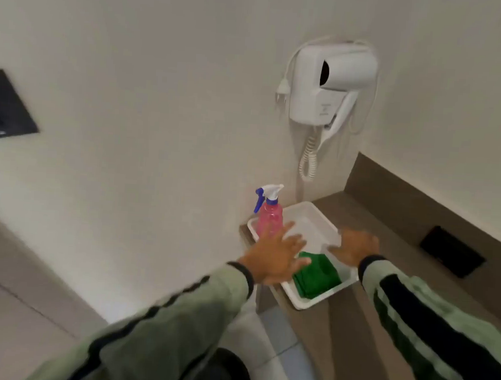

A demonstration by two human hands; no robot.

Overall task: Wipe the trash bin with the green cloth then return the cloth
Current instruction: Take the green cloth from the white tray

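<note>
A folded green cloth (316, 276) lies in the near end of a white tray (309, 220) on a brown counter. My left hand (274, 254) hovers over the tray's left side with its fingers spread, just left of the cloth and holding nothing. On the tray's right side my right hand (355, 246) is also spread and holds nothing. Below the counter, at the bottom of the view, a white bin with a dark opening (218, 371) shows partly behind my left sleeve.
A pink spray bottle (270, 213) with a blue and white trigger stands in the tray's far left corner. A white wall-mounted hair dryer (331, 82) hangs above with a coiled cord. A black socket plate (452, 251) sits in the counter's backsplash, and a black panel (3, 104) on the left wall.
</note>
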